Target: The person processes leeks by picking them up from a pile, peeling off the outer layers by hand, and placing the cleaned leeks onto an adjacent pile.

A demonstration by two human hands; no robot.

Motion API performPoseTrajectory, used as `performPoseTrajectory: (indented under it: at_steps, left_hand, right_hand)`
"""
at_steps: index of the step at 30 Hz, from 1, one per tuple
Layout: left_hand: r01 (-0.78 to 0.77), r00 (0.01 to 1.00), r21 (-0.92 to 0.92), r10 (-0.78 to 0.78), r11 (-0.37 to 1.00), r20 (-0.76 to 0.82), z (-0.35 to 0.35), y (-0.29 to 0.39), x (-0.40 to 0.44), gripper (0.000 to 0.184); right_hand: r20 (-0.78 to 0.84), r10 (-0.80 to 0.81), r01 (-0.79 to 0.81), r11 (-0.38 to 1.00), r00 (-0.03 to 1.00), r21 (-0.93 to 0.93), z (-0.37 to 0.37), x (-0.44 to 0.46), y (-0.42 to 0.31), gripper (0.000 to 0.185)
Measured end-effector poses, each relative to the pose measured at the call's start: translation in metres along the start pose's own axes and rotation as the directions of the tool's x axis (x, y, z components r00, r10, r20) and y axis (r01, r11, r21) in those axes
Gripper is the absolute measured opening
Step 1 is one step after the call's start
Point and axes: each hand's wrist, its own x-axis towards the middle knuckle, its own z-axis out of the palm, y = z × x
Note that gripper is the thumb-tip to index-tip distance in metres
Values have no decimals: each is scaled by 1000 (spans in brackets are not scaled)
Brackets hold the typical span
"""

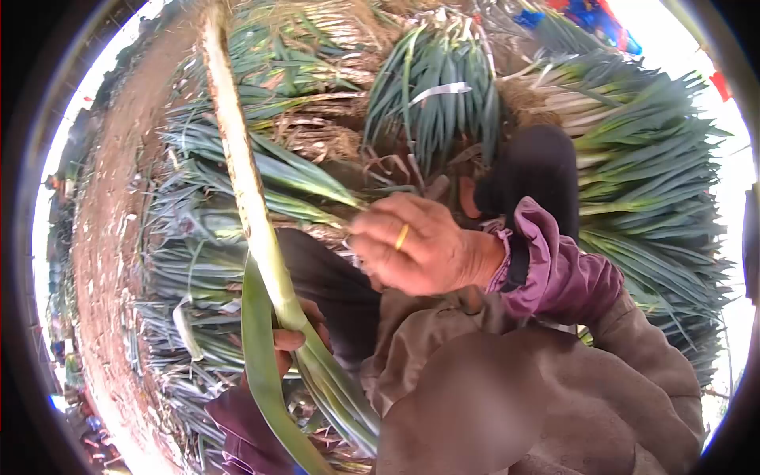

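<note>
A long green onion (277, 277) runs through my left hand (293, 340), its pale, soil-marked stalk reaching to the top of the view and its green leaves hanging down. The thumb and part of the fingers show, wrapped round it; the rest lies behind the stalk. One broad leaf (260, 356) bends away on the outer side. My right hand (419, 241), with a yellow ring, is apart from the stalk, its fingers curled together. Pale ends of other onion leaves (317, 186) meet its fingertips in view; I cannot tell whether it grips anything.
Heaped green onions (649, 190) lie along the right. A tied bundle (443, 95) with a white band stands ahead, and more onions (190, 269) lie in rows at left, beside bare brown soil (119, 237). My dark-clothed knee (538, 174) rises near the right hand.
</note>
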Motion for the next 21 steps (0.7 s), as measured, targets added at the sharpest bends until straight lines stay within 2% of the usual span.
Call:
performPoseTrajectory:
  at_steps: [1, 4, 9, 10, 13, 17, 21]
  left_hand:
    - [18, 999, -5, -18, 1000, 49, 6, 2, 9, 44]
    - [71, 984, 4, -70, 998, 162, 19, 11, 23, 45]
    - [77, 970, 118, -102, 990, 221, 31, 1, 37, 43]
    - [76, 970, 144, -107, 987, 218, 32, -3, 38, 42]
    - [70, 971, 207, -114, 976, 210, 30, -10, 38, 41]
    - [65, 971, 263, -122, 963, 207, 31, -19, 38, 39]
    - [52, 971, 300, -118, 952, 206, 30, -26, 37, 38]
  right_hand:
    - [-32, -21, 23, 999, 999, 49, -3, 6, -1, 31]
    - [-43, -67, 68, 998, 997, 11, -1, 15, 6, 28]
    - [131, -125, 124, 992, 983, 16, 4, 19, 15, 25]
    - [252, -161, 168, 986, 954, -5, 3, 17, 16, 28]
    - [430, -155, 81, 979, 890, 186, 4, 9, 10, 32]
    - [530, -33, -43, 991, 848, 130, -7, 10, 5, 31]
    - [723, -8, -168, 971, 690, 170, -7, 5, 6, 28]
